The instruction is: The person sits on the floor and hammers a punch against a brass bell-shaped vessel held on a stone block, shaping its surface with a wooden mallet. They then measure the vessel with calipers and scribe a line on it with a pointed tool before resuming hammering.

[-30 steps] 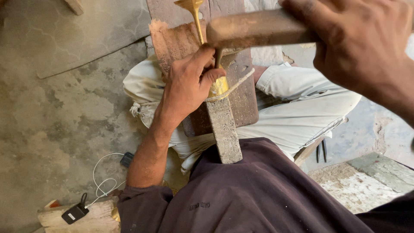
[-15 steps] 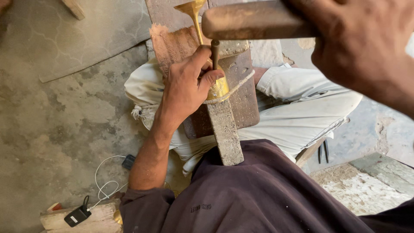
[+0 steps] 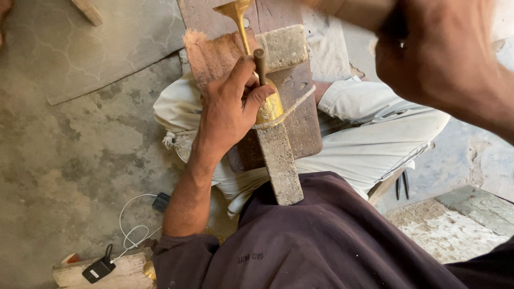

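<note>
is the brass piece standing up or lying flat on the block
Lying flat. The brass goblet-shaped piece rests lengthwise on the wooden block, stem pointing away, a cord looped over it, and the left hand steadies a punch on it.

Single head view, looking steeply down, close

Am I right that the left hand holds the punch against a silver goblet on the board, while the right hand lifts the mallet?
Not quite: the goblet is brass-gold, not silver, as the head view shows. The left hand does hold the punch against it on the board, while the right hand lifts the mallet.
</note>
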A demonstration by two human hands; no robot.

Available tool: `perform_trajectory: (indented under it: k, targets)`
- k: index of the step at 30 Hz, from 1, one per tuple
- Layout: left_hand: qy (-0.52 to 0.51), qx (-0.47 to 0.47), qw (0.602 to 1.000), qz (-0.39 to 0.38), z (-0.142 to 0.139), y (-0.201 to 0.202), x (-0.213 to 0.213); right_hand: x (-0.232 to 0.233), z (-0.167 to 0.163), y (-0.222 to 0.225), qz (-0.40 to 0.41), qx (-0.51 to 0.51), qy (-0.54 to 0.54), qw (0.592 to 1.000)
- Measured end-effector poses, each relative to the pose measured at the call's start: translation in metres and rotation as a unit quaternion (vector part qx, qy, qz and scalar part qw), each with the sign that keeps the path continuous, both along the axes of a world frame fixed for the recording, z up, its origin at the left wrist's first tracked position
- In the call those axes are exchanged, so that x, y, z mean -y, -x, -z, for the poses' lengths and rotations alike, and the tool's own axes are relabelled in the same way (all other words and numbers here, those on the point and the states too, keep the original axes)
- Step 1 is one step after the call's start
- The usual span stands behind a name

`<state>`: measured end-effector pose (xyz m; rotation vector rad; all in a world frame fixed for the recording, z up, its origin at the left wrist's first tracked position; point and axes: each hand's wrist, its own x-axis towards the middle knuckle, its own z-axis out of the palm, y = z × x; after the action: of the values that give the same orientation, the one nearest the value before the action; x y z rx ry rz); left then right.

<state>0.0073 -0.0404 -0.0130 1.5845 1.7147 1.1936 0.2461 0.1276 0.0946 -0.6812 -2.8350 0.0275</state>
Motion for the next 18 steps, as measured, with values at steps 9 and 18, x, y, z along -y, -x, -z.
perform_trajectory:
  k: [9,18]
  targets:
    - [-0.024,0.001,1.000,0.000,0.001,0.001,0.003,-0.007,0.005,-0.005,0.029,0.009,0.085,0.996]
    - [-0.007,0.013,1.000,-0.014,0.001,0.001,0.003,0.004,-0.013,0.013,0.032,0.074,0.005,0.997]
